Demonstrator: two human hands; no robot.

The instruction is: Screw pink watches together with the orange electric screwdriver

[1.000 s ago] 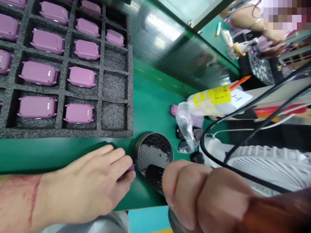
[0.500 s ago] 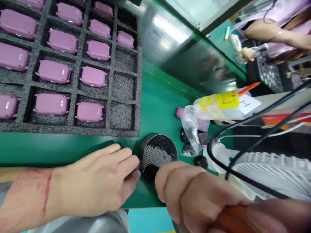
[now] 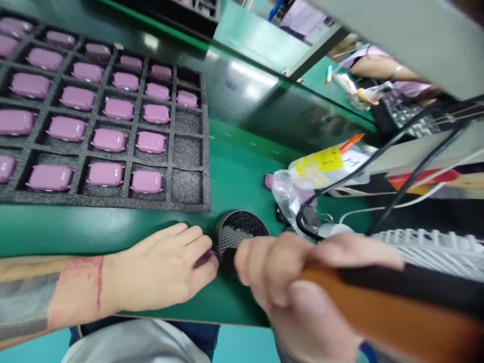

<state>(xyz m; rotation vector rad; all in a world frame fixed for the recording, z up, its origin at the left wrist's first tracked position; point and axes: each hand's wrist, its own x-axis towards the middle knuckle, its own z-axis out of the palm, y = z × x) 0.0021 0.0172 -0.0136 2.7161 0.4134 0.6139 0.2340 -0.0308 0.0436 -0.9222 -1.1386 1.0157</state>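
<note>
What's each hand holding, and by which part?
Left hand: purple piece, between thumb and fingers, exact part hidden. Right hand: orange-and-black tool, gripped behind its black front end.

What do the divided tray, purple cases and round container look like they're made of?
The tray looks like dense foam, matte charcoal, from its speckled, grainy walls. The purple cases are probably plastic, possibly painted metal: smooth, uniform colour with a soft sheen. The round container seems metal, going by its dull grey rim; plastic can't be ruled out.
</note>
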